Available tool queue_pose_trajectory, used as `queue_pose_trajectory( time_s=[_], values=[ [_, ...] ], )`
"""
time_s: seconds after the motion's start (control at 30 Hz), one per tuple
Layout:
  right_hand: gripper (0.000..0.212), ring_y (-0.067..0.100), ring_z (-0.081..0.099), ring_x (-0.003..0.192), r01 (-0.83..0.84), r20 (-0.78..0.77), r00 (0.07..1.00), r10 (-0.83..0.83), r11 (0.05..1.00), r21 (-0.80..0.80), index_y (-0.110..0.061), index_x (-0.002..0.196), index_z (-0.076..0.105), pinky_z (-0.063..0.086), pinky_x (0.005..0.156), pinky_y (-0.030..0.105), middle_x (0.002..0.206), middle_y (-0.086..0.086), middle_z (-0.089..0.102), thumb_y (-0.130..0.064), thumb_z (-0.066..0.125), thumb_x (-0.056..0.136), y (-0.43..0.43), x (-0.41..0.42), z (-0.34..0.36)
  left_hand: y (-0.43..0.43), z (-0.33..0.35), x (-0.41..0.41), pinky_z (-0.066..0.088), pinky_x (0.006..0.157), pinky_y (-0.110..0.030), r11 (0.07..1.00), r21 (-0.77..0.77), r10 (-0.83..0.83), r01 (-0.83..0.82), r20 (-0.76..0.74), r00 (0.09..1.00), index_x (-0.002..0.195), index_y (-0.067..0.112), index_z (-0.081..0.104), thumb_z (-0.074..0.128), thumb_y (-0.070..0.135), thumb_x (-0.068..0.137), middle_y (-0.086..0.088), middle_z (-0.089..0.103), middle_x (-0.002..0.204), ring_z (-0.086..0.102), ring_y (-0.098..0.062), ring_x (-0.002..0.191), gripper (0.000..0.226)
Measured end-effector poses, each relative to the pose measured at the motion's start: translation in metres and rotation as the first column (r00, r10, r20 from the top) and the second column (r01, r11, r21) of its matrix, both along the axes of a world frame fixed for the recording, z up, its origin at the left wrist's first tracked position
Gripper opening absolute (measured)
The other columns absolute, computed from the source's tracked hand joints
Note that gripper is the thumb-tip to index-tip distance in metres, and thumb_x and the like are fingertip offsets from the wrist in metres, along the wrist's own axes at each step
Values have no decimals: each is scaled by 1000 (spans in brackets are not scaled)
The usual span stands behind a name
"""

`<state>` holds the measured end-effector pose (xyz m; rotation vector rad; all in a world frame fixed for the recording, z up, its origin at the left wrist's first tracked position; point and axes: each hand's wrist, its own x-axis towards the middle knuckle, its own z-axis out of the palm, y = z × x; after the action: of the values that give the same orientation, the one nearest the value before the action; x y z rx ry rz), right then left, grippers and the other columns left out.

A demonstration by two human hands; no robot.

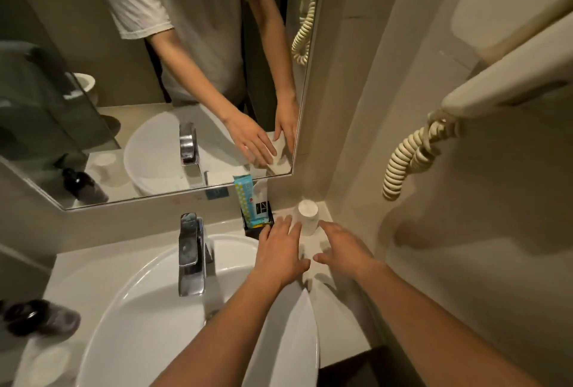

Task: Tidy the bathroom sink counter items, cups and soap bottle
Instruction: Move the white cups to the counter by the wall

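Observation:
A white paper cup stands upside down in the back right corner of the counter. My left hand lies flat with fingers spread just left of the cup, fingertips near its side. My right hand hovers open just right of the cup and holds nothing. A dark soap bottle lies on the counter at the far left. Below it, another white cup sits at the front left, blurred.
A chrome faucet rises behind the white basin. A black holder with sachets stands left of the upturned cup. The mirror covers the back wall. A wall hair dryer with coiled cord hangs at right.

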<state>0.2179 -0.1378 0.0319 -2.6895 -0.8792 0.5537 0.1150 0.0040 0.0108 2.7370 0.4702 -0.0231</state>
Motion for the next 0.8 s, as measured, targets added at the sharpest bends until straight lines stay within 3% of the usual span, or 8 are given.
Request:
queue_pose_trajectory(
  time_s=[0.17,0.3,0.5,0.67,0.8],
  values=[
    [88,21,38,143,-165,8,986,166,982,-90,-25,155,28,34,116,39,159,-1,37,-46,75,84,-19,-61,12,-28,2,-78,11,123,-48,995,35,94,-93,-40,995,156,24,26,68,56,82,-5,22,167,13,-26,154,90],
    [79,22,53,128,-217,2,976,217,976,-25,-33,146,39,41,110,41,147,-4,51,-45,80,79,-29,-114,14,-39,9,-142,22,120,-45,980,50,195,-193,-29,980,153,27,32,69,58,81,-1,33,161,26,-24,148,87],
    [87,20,43,140,-394,27,918,395,918,-45,-30,153,32,36,113,39,156,-4,43,-54,74,81,-11,-175,13,-33,21,-235,36,109,-40,926,86,371,-368,-10,929,143,24,44,67,59,77,-1,49,144,44,-22,133,78],
    [82,22,47,137,-502,9,865,502,865,6,-29,151,36,39,111,38,154,-3,45,-51,75,82,22,-220,20,-18,25,-305,27,118,-41,846,75,530,-527,-18,848,154,22,35,63,60,84,-4,35,162,29,-23,150,84],
    [76,23,49,134,-582,-5,813,582,813,36,-26,149,40,39,108,35,152,-1,47,-46,74,84,56,-249,27,0,28,-350,25,119,-39,779,39,627,-626,-10,779,155,21,33,62,59,87,-4,31,164,26,-22,151,83]
  ],
)
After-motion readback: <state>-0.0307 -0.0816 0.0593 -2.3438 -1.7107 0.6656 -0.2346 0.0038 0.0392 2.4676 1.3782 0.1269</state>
